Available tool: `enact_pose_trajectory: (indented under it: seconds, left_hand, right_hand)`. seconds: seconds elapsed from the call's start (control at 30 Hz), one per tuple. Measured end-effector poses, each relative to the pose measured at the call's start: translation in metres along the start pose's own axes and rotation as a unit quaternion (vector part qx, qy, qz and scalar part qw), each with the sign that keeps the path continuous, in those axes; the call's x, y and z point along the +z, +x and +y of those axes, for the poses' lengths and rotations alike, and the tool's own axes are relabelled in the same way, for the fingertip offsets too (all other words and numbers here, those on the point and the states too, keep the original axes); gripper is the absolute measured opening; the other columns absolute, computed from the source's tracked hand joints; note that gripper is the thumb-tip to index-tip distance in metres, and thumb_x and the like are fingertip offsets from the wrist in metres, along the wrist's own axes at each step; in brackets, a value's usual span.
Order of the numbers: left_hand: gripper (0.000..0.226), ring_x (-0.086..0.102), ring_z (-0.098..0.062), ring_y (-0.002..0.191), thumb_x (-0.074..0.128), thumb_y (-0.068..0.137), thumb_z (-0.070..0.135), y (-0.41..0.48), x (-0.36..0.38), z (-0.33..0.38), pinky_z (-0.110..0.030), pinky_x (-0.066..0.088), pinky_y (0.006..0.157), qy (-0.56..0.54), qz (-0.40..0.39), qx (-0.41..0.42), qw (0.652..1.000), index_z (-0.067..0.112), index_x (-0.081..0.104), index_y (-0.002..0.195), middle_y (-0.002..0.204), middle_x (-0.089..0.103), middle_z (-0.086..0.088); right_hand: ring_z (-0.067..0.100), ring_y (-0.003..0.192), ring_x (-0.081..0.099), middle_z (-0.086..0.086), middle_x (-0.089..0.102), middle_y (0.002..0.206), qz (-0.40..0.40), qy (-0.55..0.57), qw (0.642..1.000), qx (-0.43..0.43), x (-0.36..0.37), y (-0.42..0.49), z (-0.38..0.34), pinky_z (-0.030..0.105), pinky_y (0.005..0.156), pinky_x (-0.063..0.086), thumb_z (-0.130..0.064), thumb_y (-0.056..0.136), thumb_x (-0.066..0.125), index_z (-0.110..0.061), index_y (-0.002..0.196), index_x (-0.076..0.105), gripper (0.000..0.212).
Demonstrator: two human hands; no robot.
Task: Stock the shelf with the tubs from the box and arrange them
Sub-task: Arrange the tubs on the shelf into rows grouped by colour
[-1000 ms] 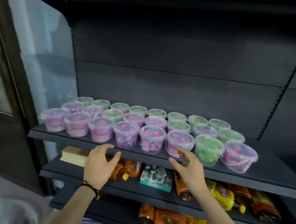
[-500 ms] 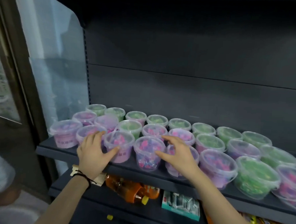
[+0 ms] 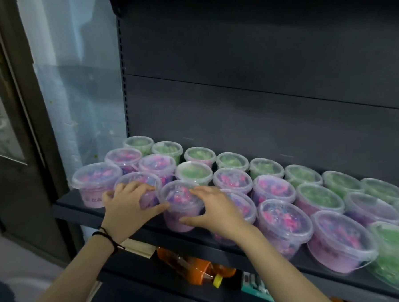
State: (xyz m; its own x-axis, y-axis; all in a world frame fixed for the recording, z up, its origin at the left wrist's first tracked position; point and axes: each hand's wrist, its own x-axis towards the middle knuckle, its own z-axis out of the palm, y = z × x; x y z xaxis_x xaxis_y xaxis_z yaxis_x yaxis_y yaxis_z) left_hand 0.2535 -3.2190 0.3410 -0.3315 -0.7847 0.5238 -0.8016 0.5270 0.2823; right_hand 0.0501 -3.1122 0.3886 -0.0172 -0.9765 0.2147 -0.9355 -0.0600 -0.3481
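Three rows of clear-lidded tubs stand on the dark shelf, pink and purple ones mostly in front, green ones mostly behind. My left hand curls its fingers over the rim of the second front-row pink tub, and its thumb reaches toward the neighbouring tub. My right hand grips that third front-row pink tub, fingers on its lid and thumb against its side. The tub to the right of it is partly hidden behind my right hand. No box is in view.
A translucent side panel closes the shelf's left end and a dark back wall rises behind the tubs. On the shelf below lie orange bottles, a teal pack and a pale flat box.
Both hands rose from the shelf's front edge onto the front-row tubs and closed around them. The view moved closer and to the left.
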Motion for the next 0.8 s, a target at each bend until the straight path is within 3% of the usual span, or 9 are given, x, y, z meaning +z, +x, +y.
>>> enact_pose_trajectory:
  seconds: [0.17,0.33,0.43,0.57,0.67,0.8]
  left_hand:
    - [0.08,0.042,-0.015,0.117,0.032,0.059,0.092,0.004,-0.004,-0.024,-0.041,0.025,0.092,-0.066,-0.03,0.033,0.997,0.037,0.058,0.111,0.117,0.057,0.016]
    - [0.079,0.041,-0.017,0.122,0.039,0.059,0.086,0.011,-0.008,-0.038,-0.045,0.028,0.097,-0.087,-0.028,0.045,0.995,0.034,0.058,0.115,0.124,0.055,0.014]
    - [0.077,0.04,-0.013,0.124,0.039,0.056,0.087,0.017,-0.008,-0.046,-0.04,0.024,0.096,-0.078,-0.035,0.053,0.995,0.038,0.061,0.111,0.125,0.054,0.017]
    - [0.073,0.035,-0.01,0.124,0.04,0.056,0.084,0.02,-0.006,-0.056,-0.036,0.019,0.095,-0.102,-0.06,0.071,0.99,0.04,0.06,0.111,0.124,0.052,0.02]
    - [0.069,0.038,-0.014,0.119,0.04,0.057,0.081,0.02,-0.005,-0.058,-0.035,0.018,0.092,-0.126,-0.053,0.074,0.988,0.037,0.063,0.106,0.12,0.054,0.017]
    - [0.071,0.044,-0.019,0.11,0.035,0.06,0.085,0.025,-0.008,-0.047,-0.041,0.023,0.092,-0.098,-0.028,0.08,0.992,0.03,0.064,0.094,0.106,0.058,0.01]
  right_hand:
    - [0.016,0.129,0.038,-0.002,0.051,0.14,0.012,-0.023,0.999,0.04,0.014,0.012,-0.018,0.029,0.104,0.033,-0.062,0.073,0.069,-0.018,0.135,0.054,0.078]
    - [0.011,0.127,0.039,-0.007,0.054,0.134,0.01,0.006,0.998,0.054,0.016,0.014,-0.028,0.024,0.103,0.032,-0.059,0.071,0.073,-0.023,0.128,0.059,0.069]
    - [0.012,0.13,0.035,-0.006,0.044,0.14,0.023,0.024,0.996,0.078,0.02,0.013,-0.034,0.023,0.102,0.031,-0.059,0.07,0.075,-0.025,0.127,0.057,0.069]
    - [0.017,0.137,0.027,-0.003,0.033,0.149,0.007,-0.007,0.996,0.094,0.024,0.017,-0.046,0.035,0.111,0.029,-0.063,0.069,0.072,-0.029,0.132,0.052,0.074]
    - [0.016,0.133,0.036,-0.003,0.043,0.143,0.013,0.037,0.993,0.115,0.02,0.034,-0.045,0.035,0.108,0.034,-0.066,0.073,0.066,-0.029,0.124,0.058,0.063]
    - [0.014,0.121,0.05,-0.003,0.056,0.129,0.102,0.112,0.97,0.188,0.007,0.08,-0.021,0.029,0.098,0.041,-0.061,0.075,0.069,-0.024,0.116,0.062,0.056]
